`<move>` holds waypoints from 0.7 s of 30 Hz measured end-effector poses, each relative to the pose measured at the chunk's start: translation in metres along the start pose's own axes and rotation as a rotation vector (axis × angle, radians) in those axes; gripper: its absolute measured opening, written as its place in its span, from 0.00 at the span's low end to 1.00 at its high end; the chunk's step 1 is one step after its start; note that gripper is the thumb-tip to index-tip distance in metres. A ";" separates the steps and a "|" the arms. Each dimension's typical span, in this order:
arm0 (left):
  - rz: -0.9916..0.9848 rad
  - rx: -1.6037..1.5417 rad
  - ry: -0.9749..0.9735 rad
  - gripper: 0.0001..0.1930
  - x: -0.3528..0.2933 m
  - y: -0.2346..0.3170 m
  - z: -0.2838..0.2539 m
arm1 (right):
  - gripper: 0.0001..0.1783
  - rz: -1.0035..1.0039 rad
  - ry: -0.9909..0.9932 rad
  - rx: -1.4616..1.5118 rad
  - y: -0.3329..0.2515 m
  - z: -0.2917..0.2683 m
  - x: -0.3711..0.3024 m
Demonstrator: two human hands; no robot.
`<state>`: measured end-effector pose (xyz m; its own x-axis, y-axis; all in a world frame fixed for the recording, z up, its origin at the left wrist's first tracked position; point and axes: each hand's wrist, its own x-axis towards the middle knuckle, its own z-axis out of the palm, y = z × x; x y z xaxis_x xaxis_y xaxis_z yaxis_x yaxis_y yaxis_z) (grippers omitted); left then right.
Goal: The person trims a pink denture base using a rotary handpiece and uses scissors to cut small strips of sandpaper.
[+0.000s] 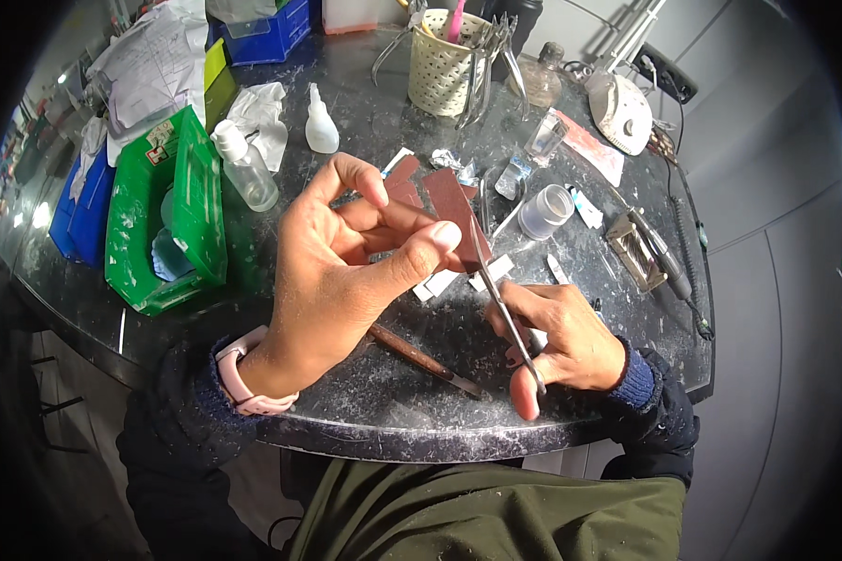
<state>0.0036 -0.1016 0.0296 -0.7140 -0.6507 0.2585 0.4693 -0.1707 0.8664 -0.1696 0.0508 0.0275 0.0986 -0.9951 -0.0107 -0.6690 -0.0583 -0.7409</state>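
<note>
A strip of brownish-red sandpaper [456, 210] is pinched between the thumb and fingers of my left hand [327, 276], held above the table. My right hand [575, 338] has its thumb and fingers in the handles of metal scissors [509, 316]. Their blades point up and away, lying along the right edge of the strip; I cannot tell whether they are cutting into it. More sandpaper pieces [403, 179] lie on the table behind the strip. Below my hands rests a wooden-handled tool [412, 354] with a metal tip.
On the left stand a green bin [213, 210], a clear spray bottle [253, 173] and a small dropper bottle [322, 126]. A cream basket [437, 82] with pliers is at the back. To the right are a clear cup [544, 213], a handpiece [662, 252] and a white dial device [619, 114].
</note>
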 end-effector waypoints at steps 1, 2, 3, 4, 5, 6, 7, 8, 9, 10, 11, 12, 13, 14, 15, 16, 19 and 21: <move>-0.007 0.017 -0.006 0.20 0.000 0.001 0.000 | 0.39 0.000 0.035 -0.036 -0.001 0.001 0.000; -0.007 0.018 -0.005 0.20 0.000 0.001 -0.001 | 0.37 -0.002 0.069 -0.071 -0.002 0.001 0.000; 0.028 0.025 -0.036 0.19 0.000 0.002 -0.002 | 0.37 -0.003 0.069 -0.070 -0.002 0.002 -0.001; 0.063 0.032 -0.068 0.18 0.001 0.002 -0.004 | 0.36 0.002 0.076 -0.103 0.000 0.003 -0.002; 0.062 0.032 -0.067 0.18 0.001 0.002 -0.005 | 0.35 0.007 0.082 -0.136 0.001 0.003 -0.003; 0.085 0.069 -0.089 0.19 0.002 0.001 -0.008 | 0.37 0.011 0.082 -0.121 -0.001 0.003 -0.002; 0.107 0.106 -0.111 0.19 0.003 0.000 -0.009 | 0.37 0.011 0.081 -0.120 -0.001 0.003 -0.002; 0.108 0.108 -0.112 0.19 0.001 0.000 -0.006 | 0.39 0.038 0.055 -0.100 -0.002 0.001 -0.003; 0.069 0.092 -0.112 0.21 -0.001 0.000 -0.002 | 0.41 0.064 0.028 -0.081 -0.003 0.000 -0.003; 0.030 0.077 -0.111 0.23 -0.003 0.001 0.001 | 0.45 0.044 -0.001 -0.116 -0.004 -0.001 -0.002; 0.029 0.077 -0.115 0.23 -0.003 0.000 0.000 | 0.45 0.045 0.002 -0.116 -0.005 0.000 -0.001; 0.042 0.078 -0.142 0.22 -0.003 -0.001 -0.001 | 0.43 0.011 0.029 -0.122 -0.005 0.000 -0.001; 0.055 0.079 -0.169 0.21 -0.003 -0.001 -0.002 | 0.42 -0.023 0.057 -0.127 -0.006 0.000 -0.001; 0.040 0.062 -0.158 0.22 -0.003 0.000 -0.001 | 0.42 -0.023 0.058 -0.124 -0.005 0.002 -0.002; 0.038 0.064 -0.158 0.22 -0.004 -0.001 0.000 | 0.40 -0.020 0.068 -0.186 -0.005 0.004 -0.004; 0.034 0.041 -0.142 0.22 -0.004 -0.001 0.000 | 0.39 -0.017 0.078 -0.247 -0.005 0.005 -0.005; 0.031 0.034 -0.139 0.22 -0.005 0.001 0.001 | 0.37 0.027 0.099 -0.245 -0.004 0.003 -0.005; 0.030 0.045 -0.160 0.22 -0.005 0.000 0.003 | 0.38 0.004 0.113 -0.215 -0.004 0.003 -0.005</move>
<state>0.0062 -0.0959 0.0298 -0.7753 -0.5284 0.3461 0.4703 -0.1172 0.8747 -0.1654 0.0558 0.0283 0.0206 -0.9973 0.0704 -0.8121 -0.0578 -0.5807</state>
